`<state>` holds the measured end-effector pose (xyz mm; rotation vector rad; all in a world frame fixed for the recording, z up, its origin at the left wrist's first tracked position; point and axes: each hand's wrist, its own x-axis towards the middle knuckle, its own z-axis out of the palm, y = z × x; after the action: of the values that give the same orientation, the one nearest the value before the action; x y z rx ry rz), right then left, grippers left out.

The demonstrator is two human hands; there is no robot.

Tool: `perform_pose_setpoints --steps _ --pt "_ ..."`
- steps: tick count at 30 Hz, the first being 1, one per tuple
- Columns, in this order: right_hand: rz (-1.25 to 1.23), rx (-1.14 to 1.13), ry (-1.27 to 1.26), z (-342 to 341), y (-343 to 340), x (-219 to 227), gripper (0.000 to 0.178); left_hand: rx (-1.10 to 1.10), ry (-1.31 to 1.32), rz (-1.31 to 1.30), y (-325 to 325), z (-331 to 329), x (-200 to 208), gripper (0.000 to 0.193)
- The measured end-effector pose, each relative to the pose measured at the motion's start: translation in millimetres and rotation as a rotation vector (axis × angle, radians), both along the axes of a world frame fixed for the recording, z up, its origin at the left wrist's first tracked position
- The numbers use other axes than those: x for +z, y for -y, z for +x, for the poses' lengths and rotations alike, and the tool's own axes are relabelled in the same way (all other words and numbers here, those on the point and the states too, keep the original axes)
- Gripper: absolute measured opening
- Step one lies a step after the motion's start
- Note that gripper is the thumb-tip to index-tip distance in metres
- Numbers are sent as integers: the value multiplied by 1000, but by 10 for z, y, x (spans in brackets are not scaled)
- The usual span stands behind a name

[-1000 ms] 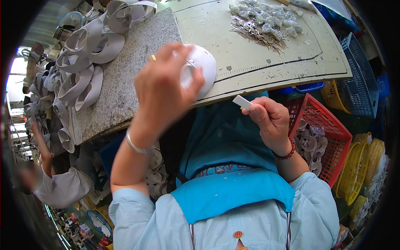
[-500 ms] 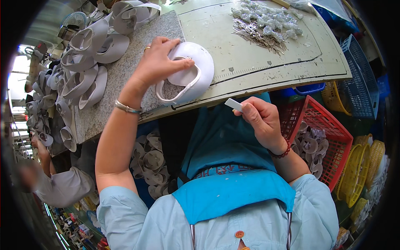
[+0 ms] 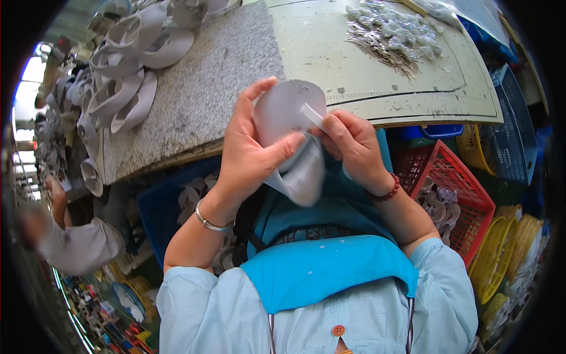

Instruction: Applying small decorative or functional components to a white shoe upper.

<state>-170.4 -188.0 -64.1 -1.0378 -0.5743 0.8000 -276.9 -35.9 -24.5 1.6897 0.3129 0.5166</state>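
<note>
holding the pale grey curved piece of soft sheet material (image 3: 292, 138), shaped like part of a shoe upper, the left hand (image 3: 250, 156) is gripping it in the air, off the near edge of the speckled grey stone counter (image 3: 200, 100) and above the lap. the left fingers are closing around its left side, with the thumb pressing across the front. the long axis of the piece is running from upper left, near the counter edge, down to lower right toward the body in the blue apron (image 3: 318, 271).

the right hand (image 3: 354, 147) is touching the piece from the right, and its fingertips are pinched together on a small white flat strip (image 3: 312, 115), which is lying against the upper right part of the piece. so the piece is lying directly left of the right fingers, and both hands are already on it; the left one is carrying its weight.

a heap of similar grey pieces (image 3: 118, 71) is resting at the far left corner of the counter, and a red plastic basket (image 3: 466, 194) is standing to the right.
</note>
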Motion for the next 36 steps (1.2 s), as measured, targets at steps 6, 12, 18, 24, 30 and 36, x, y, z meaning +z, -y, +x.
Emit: perform_pose_setpoints --steps 6,12,18,24,30,36 --pt "-182 258 102 12 346 119 29 -268 -284 -744 129 -403 -151 67" --pt "-291 285 455 24 343 149 24 -290 -271 -895 153 -458 -293 72" --pt "-291 325 577 -12 352 105 21 -284 -299 -912 179 -514 -377 73" --pt "-344 349 680 6 333 103 20 -267 -323 -908 185 -518 -364 74" --pt "-295 357 627 16 333 105 20 -253 -330 -945 175 -515 -359 69" --pt "-287 358 666 -8 339 87 19 -240 -358 -934 205 -529 -395 68"
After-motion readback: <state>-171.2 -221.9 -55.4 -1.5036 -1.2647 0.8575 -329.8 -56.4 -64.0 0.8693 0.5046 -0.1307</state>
